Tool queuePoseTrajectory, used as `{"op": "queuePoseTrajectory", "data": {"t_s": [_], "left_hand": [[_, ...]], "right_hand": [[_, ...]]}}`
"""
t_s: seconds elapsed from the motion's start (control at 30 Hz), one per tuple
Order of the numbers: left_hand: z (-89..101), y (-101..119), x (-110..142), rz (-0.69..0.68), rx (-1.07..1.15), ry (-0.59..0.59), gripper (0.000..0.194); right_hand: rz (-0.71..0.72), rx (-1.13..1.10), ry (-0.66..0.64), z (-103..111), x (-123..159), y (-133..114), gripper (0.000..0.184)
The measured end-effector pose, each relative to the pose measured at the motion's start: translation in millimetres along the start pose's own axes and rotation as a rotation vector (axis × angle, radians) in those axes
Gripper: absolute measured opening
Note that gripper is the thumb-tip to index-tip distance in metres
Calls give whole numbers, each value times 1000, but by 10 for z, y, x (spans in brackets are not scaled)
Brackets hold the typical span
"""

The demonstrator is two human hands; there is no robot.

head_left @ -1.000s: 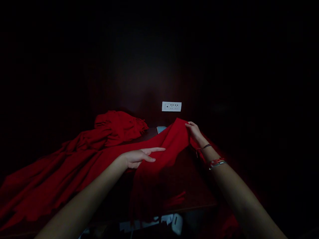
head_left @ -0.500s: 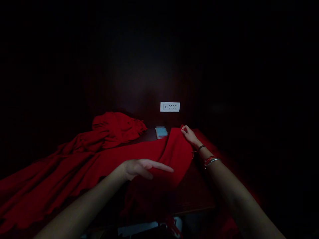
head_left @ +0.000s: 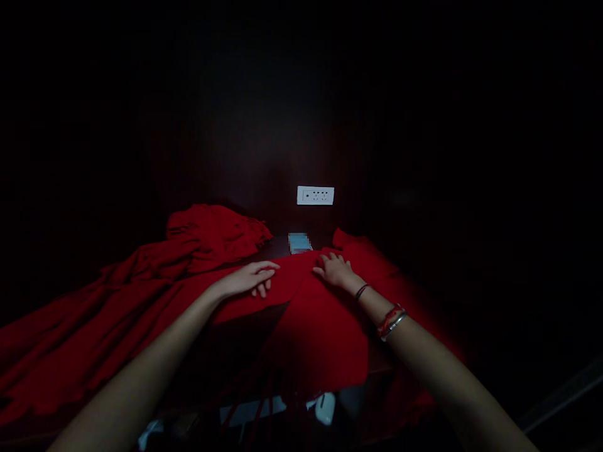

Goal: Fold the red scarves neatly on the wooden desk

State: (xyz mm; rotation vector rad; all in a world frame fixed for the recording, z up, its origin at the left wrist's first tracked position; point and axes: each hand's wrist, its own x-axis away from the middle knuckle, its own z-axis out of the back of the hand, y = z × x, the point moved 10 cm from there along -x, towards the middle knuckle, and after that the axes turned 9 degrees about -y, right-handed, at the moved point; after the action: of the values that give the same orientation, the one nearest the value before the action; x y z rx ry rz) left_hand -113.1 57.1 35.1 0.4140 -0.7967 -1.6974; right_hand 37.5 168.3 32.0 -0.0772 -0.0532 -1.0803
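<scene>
A long red fringed scarf (head_left: 325, 333) lies across the dark tabletop, its folded end hanging over the front edge with loose fringe strands. On the scarf's folded part rests my right hand (head_left: 335, 270), palm down with fingers spread. My left hand (head_left: 249, 279) is just left of it, over the scarf, index finger stretched out and the other fingers loosely bent, holding nothing I can see. Bunched red cloth (head_left: 211, 232) with a fringe is heaped at the back left. More red cloth (head_left: 372, 257) lies to the right of my right hand.
A small pale blue item (head_left: 299, 243), blurred out, lies behind the scarf near the wall. The wall carries a white power socket (head_left: 315, 195). Below the table's front edge show a white rounded object (head_left: 325, 408) and other pale shapes. The surroundings are very dark.
My right hand has let go of the raised scarf edge and come down flat on the cloth. My left hand has moved back toward the wall. The scarf's end now drapes over the front edge.
</scene>
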Motion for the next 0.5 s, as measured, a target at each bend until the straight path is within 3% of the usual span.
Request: {"op": "queuePoseTrajectory", "data": {"t_s": [0.07, 0.1, 0.2, 0.27, 0.33, 0.4, 0.5], "left_hand": [[-52, 178, -94, -122, -222, 180, 55], [-168, 226, -144, -143, -324, 176, 55], [-537, 148, -216, -35, -517, -50, 60], [-629, 49, -121, 77, -551, -213, 68], [-615, 38, 7, 119, -554, -320, 77], [-561, 130, 63, 79, -556, -356, 72], [-396, 345, -76, -13, -587, -172, 54]], "right_hand": [[-2, -47, -160, -235, 74, -30, 65], [-5, -60, -207, -329, 117, -37, 68], [9, -75, -246, -485, 263, -70, 69], [51, -75, -278, -541, 377, -139, 69], [114, -73, -307, -542, 475, -237, 69], [166, -78, -321, -494, 513, -318, 70], [149, -92, -210, -297, 400, -305, 71]]}}
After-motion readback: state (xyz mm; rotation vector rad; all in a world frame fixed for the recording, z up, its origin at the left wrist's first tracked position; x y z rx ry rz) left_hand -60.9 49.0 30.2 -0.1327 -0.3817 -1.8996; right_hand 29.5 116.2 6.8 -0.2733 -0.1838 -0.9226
